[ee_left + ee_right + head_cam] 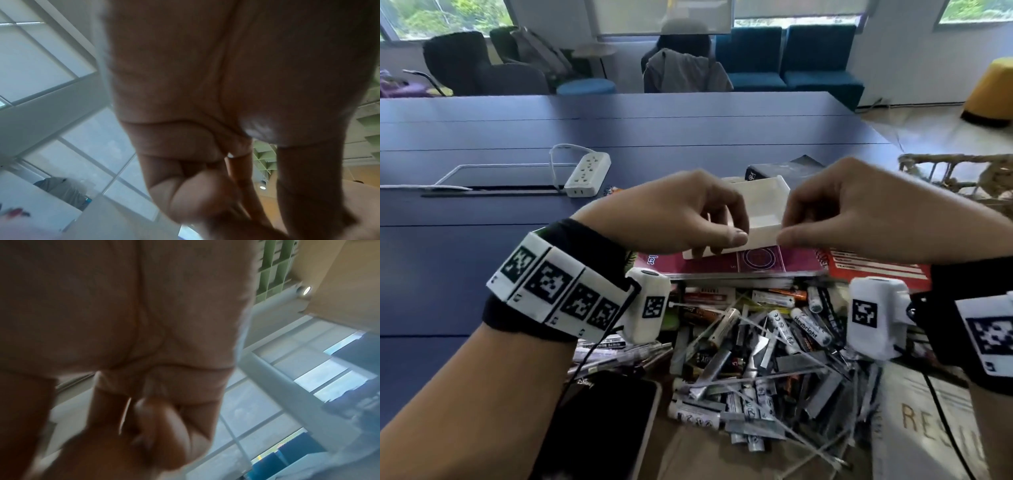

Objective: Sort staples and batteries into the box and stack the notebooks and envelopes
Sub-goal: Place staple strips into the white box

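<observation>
between both hands [762, 219], white open box [763, 205]

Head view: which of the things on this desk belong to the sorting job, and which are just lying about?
Job:
white box, held by left hand and right hand
batteries
staple strips
pink notebook
red notebook
brown envelope

Lying about:
power strip
phone
woven basket

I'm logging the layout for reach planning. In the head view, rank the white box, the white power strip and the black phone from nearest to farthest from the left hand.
1. white box: at the left hand's fingertips, held on its left side.
2. white power strip: up and left on the blue table.
3. black phone: below, near the forearm.
</observation>
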`<state>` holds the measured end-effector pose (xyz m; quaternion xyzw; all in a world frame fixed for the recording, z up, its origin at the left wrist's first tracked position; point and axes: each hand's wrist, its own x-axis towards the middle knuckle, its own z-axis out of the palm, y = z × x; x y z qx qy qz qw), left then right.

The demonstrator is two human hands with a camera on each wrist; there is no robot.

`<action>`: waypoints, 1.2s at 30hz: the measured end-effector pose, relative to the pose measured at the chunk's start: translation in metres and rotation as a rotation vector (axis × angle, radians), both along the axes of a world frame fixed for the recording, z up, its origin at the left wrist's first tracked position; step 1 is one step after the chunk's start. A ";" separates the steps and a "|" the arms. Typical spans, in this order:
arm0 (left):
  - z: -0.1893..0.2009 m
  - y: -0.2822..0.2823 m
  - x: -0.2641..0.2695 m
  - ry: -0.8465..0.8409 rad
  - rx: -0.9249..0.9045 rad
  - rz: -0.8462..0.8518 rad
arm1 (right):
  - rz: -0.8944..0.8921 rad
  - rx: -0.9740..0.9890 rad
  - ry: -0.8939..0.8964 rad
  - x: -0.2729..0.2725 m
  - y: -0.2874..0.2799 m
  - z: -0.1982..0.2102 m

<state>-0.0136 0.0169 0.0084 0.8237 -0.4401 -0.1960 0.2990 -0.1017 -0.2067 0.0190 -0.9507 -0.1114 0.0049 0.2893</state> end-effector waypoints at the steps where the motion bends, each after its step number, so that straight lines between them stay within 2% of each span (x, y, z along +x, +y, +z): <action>1: 0.001 0.001 0.000 -0.004 0.017 -0.007 | 0.049 -0.002 0.084 -0.003 0.007 -0.001; 5: 0.003 0.003 0.001 -0.007 0.045 -0.004 | 0.184 -0.095 0.316 -0.009 0.029 -0.027; 7: 0.002 0.003 0.003 -0.013 0.041 0.019 | 0.187 -0.154 0.328 -0.008 0.035 -0.036; 10: -0.001 0.003 0.006 -0.034 -0.012 0.071 | 0.217 -0.153 0.288 -0.005 0.040 -0.038; 13: -0.006 0.003 0.010 -0.026 -0.040 0.112 | 0.259 -0.157 0.322 -0.005 0.047 -0.040; 19: -0.012 0.003 0.013 0.005 -0.016 0.109 | 0.260 -0.155 0.307 -0.001 0.045 -0.038; 25: -0.012 0.006 0.015 0.030 -0.035 0.104 | 0.213 0.162 0.168 0.002 0.031 -0.009; 29: -0.010 0.008 0.014 0.062 -0.084 0.059 | 0.144 0.340 -0.084 0.004 0.027 0.008; 33: -0.007 0.009 0.013 0.150 -0.169 -0.024 | 0.000 0.679 -0.287 0.018 0.025 0.006; 36: -0.009 0.012 0.017 0.182 -0.278 0.028 | -0.111 0.869 -0.375 0.029 0.025 -0.002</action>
